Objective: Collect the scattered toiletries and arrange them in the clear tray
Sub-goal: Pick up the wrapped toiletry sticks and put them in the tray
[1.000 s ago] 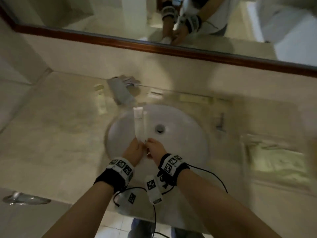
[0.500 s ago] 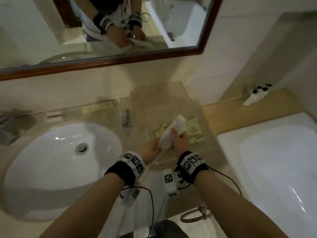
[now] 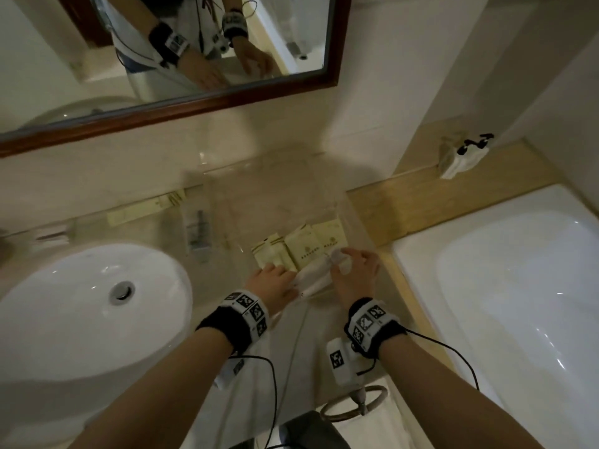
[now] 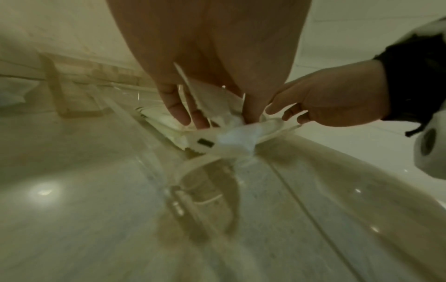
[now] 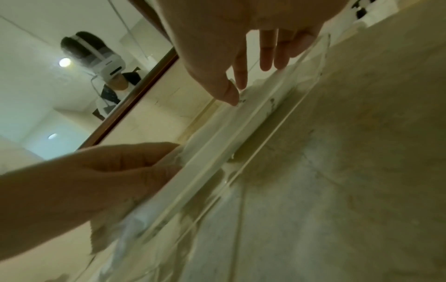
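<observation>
Both of my hands sit just below the middle of the head view, at the near edge of the clear tray (image 3: 340,202). Between them lies a long white packet (image 3: 316,276), running from lower left up to the right, along the tray's near wall. My left hand (image 3: 274,283) pinches its lower-left end; in the right wrist view those fingers are curled round it. My right hand (image 3: 355,270) is at the upper-right end, thumb and forefinger closing on the packet's tip and the other fingers straight and spread. So the packet is already down inside the tray, and I judge what is left is to let go at both ends.

Just beyond it, cream sachets (image 3: 306,246) lie side by side on the tray floor, each with small dark print too fine to read. On the packet the left wrist view shows one small dark mark, also unreadable.

Farther off, up and left on the counter (image 3: 97,196), a dark-printed sachet (image 3: 198,230) and a long cream box (image 3: 146,207) wait outside the tray, nearer my left hand.
</observation>
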`<state>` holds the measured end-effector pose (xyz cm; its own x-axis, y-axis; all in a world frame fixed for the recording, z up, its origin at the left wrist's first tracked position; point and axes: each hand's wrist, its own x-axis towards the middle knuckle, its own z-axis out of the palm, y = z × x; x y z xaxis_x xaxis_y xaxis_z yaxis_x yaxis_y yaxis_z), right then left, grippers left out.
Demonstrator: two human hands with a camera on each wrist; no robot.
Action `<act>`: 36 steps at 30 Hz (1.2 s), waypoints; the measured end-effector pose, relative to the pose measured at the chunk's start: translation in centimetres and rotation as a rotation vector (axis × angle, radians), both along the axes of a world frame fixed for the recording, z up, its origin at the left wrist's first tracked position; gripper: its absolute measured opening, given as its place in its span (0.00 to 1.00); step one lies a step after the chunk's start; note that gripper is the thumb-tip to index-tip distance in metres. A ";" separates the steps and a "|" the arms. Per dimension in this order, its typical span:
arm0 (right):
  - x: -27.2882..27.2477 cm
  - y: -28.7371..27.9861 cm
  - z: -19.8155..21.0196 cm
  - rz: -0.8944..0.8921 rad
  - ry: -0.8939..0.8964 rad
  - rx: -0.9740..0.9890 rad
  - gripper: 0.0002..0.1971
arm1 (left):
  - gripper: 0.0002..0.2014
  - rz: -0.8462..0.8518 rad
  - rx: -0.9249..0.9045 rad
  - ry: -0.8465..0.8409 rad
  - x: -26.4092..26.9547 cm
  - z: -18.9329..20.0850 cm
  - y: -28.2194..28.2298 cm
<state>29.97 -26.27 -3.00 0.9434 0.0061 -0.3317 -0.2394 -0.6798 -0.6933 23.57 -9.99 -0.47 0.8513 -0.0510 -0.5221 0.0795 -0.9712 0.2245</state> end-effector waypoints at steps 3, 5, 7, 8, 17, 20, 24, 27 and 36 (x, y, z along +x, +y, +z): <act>0.0 0.5 -0.1 0.094 0.019 -0.083 0.18 | 0.22 0.020 -0.033 0.054 0.5 0.1 0.0; 0.1 0.5 -0.2 0.098 0.015 -0.095 0.19 | 0.22 0.074 -0.088 0.094 0.9 0.1 -0.1; 0.1 0.3 -0.3 0.097 -0.003 -0.105 0.21 | 0.22 0.118 -0.147 0.116 1.1 0.2 -0.3; 0.1 0.2 -0.4 0.094 -0.010 -0.103 0.22 | 0.22 0.139 -0.172 0.123 1.1 0.2 -0.5; 0.5 1.3 0.5 -0.015 -0.099 0.005 0.21 | 0.21 0.259 -0.420 -0.073 2.0 2.0 1.2; 0.6 1.6 0.8 -0.074 -0.155 0.058 0.20 | 0.21 0.231 -0.407 -0.077 3.3 2.4 2.8; 0.9 1.3 0.9 -0.080 -0.159 0.059 0.19 | 0.21 0.293 -0.444 -0.065 5.1 2.7 3.7; 1.0 0.7 0.6 -0.086 -0.143 0.033 0.20 | 0.22 0.317 -0.488 -0.059 5.8 2.1 3.8; -0.1 2.2 0.3 -0.033 -0.194 0.001 0.19 | 0.19 0.383 -0.234 -0.167 4.3 0.1 5.5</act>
